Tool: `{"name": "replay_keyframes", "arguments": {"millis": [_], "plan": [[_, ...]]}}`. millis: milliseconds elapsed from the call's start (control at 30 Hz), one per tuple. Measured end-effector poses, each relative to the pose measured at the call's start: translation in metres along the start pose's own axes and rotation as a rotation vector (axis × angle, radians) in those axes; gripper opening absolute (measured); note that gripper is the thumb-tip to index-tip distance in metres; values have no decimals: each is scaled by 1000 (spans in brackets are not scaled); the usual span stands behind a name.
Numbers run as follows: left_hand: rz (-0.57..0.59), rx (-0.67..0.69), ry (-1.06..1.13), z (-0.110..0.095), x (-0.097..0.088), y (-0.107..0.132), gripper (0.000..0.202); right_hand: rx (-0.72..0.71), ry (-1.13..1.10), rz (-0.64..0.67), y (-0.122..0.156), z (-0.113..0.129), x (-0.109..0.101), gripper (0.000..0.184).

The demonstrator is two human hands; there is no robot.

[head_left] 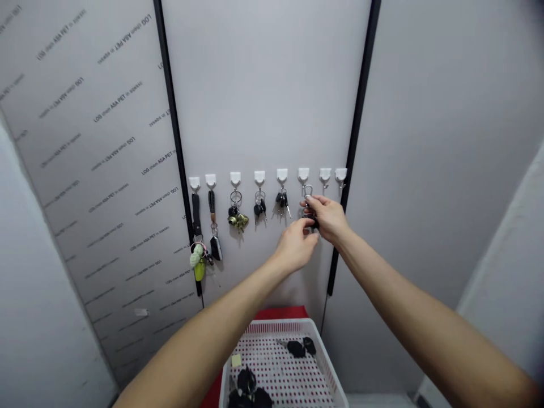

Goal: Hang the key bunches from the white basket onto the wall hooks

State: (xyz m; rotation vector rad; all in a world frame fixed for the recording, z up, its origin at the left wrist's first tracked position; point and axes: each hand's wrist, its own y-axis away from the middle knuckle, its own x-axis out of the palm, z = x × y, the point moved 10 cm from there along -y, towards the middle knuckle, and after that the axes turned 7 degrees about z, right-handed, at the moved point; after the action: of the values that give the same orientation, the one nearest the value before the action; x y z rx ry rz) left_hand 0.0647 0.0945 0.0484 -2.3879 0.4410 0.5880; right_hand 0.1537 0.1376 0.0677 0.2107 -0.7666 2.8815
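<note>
My right hand [329, 218] is closed with its thumb and fingers on a bunch of keys whose metal ring [309, 190] sticks up above the fingertips. The ring is just in front of a white wall hook [303, 174]; I cannot tell whether it hangs on the hook. From the lower left, my left hand [296, 245] has its fingers curled at the black lower part of the same bunch, mostly hidden by the fingers. Just left of the hands, another bunch of keys [281, 200] hangs on its hook.
More hooks along the row hold keys [260, 207], keys with a gold-coloured charm [238, 220], a black strap [212, 204] and a strap with green charms [197, 258]. Two hooks [325, 174] at the right are bare. Below, a white basket [285, 325] holds black keys [296, 348].
</note>
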Motion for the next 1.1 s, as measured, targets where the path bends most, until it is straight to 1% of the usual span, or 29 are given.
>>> {"name": "replay_keyframes", "arguments": {"millis": [67, 167, 267, 367, 433, 533, 600, 633, 667, 700, 733, 800, 867, 900, 933, 967, 1033, 1100], "plan": [[-9, 25, -73, -7, -4, -6, 30, 14, 13, -9, -7, 3, 1, 14], [-19, 15, -190, -8, -9, -13, 30, 67, -12, -4, -13, -2, 3, 9], [-7, -8, -263, -1, -10, -14, 30, 118, -26, 3, -16, -12, 4, 7], [30, -16, -327, 11, -8, -6, 30, 131, 29, -8, -18, -17, 0, 7], [61, -33, -362, 26, -8, 7, 31, 97, 113, -40, -19, -15, -8, 8], [133, -101, -404, 63, -9, 38, 31, -24, 328, -151, -8, -10, -28, 18], [236, -168, -445, 93, -5, 67, 32, -118, 496, -212, 11, -13, -37, 24], [307, -195, -471, 108, 0, 83, 32, -146, 581, -208, 23, -20, -36, 26], [390, -218, -501, 123, 7, 100, 33, -149, 661, -167, 37, -32, -32, 26], [478, -231, -536, 135, 15, 118, 33, -125, 731, -87, 51, -49, -24, 25], [565, -237, -572, 146, 23, 136, 33, -78, 788, 28, 67, -71, -13, 24], [725, -243, -643, 164, 39, 168, 32, 35, 854, 326, 105, -119, 15, 23], [845, -238, -709, 175, 53, 192, 29, 94, 908, 629, 145, -160, 41, 22], [874, -230, -741, 178, 58, 200, 27, 103, 953, 750, 163, -175, 51, 21], [883, -220, -771, 180, 61, 204, 24, 108, 1011, 842, 177, -188, 56, 21], [876, -206, -794, 180, 62, 206, 21, 114, 1077, 901, 186, -197, 57, 22], [844, -188, -807, 181, 64, 203, 19, 137, 1181, 947, 195, -209, 53, 24], [821, -203, -758, 185, 64, 199, 20, 139, 1202, 951, 198, -211, 49, 25]]}}
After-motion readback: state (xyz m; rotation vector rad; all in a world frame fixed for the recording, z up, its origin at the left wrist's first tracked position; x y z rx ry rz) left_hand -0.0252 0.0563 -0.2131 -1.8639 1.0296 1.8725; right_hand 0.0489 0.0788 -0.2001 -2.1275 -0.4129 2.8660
